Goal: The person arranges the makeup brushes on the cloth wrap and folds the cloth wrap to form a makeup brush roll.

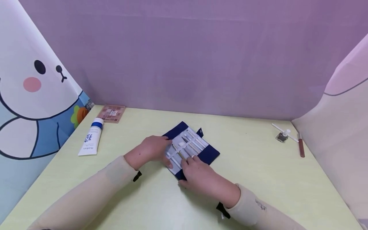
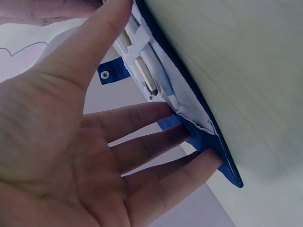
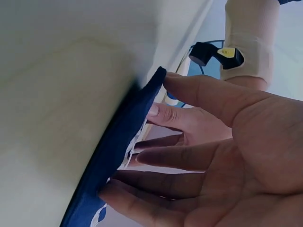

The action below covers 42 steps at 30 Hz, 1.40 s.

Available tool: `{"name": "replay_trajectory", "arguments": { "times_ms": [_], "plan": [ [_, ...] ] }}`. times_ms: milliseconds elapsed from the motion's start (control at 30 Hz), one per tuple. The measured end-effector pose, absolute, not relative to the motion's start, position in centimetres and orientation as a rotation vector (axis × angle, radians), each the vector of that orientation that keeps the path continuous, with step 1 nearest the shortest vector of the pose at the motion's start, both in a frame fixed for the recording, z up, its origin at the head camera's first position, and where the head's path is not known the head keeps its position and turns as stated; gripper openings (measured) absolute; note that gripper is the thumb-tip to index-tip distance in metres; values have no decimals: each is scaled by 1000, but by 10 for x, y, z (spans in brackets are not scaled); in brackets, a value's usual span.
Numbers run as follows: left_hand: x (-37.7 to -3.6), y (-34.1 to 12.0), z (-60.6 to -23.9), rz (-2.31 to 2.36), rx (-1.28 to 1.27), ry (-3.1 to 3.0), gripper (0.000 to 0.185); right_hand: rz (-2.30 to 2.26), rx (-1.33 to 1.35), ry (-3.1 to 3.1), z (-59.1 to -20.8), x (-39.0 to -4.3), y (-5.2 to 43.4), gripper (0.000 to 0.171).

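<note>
A navy fabric case (image 1: 211,154) lies unfolded at the middle of the table, its pale lining facing up. Several slim, light-handled tools (image 1: 193,146) sit side by side in it under a pale strap. From its far side sticks a navy tab (image 2: 113,71) with a metal snap. My left hand (image 1: 152,148) is at the case's left end, its extended fingers touching the navy flap in the left wrist view. At the near side, my right hand (image 1: 201,176) has its fingers on the flap and its thumb tip at a corner (image 3: 158,75).
A white tube with a blue band (image 1: 92,138) lies at the left, beside a pink checkered flat box (image 1: 112,114). At the right are a small dark bottle (image 1: 281,137), a white stick (image 1: 277,127) and a brown-handled tool (image 1: 301,149). A purple cloth (image 1: 184,64) hangs behind.
</note>
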<state>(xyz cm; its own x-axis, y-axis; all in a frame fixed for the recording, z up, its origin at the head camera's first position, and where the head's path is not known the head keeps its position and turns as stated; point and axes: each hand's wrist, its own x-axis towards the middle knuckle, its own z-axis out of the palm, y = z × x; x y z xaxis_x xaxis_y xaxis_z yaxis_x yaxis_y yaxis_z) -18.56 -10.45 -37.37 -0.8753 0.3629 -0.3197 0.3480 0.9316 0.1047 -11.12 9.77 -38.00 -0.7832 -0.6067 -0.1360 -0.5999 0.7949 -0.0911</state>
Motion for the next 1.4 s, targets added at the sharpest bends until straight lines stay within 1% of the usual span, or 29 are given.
{"name": "replay_trajectory", "arguments": {
  "times_ms": [167, 300, 400, 567, 733, 833, 1067, 1267, 1400],
  "plan": [
    [-182, -105, -376, 86, 543, 2770, 103, -107, -910, 2790, -378, -113, 105, 67],
    [-179, -105, -377, 86, 576, 2789, 93, -104, -911, 2795, -377, -114, 112, 68],
    [-177, -109, -378, 80, 605, 2800, 88, -93, -931, 2820, -376, -114, 117, 64],
    [-173, -118, -379, 102, 668, 2787, 91, -129, -933, 2825, -380, -120, 130, 54],
    [-175, -127, -379, 107, 795, 2771, 88, -170, -911, 2778, -385, -130, 144, 53],
    [-177, -132, -379, 122, 853, 2752, 83, -228, -876, 2748, -386, -136, 151, 54],
    [-180, -143, -381, 183, 810, 2643, 76, -282, -859, 2742, -386, -143, 162, 52],
    [-182, -149, -381, 193, 850, 2621, 71, -294, -934, 2762, -384, -145, 168, 48],
    [-183, -152, -383, 211, 873, 2607, 69, -293, -985, 2742, -385, -149, 174, 48]
  ]
}}
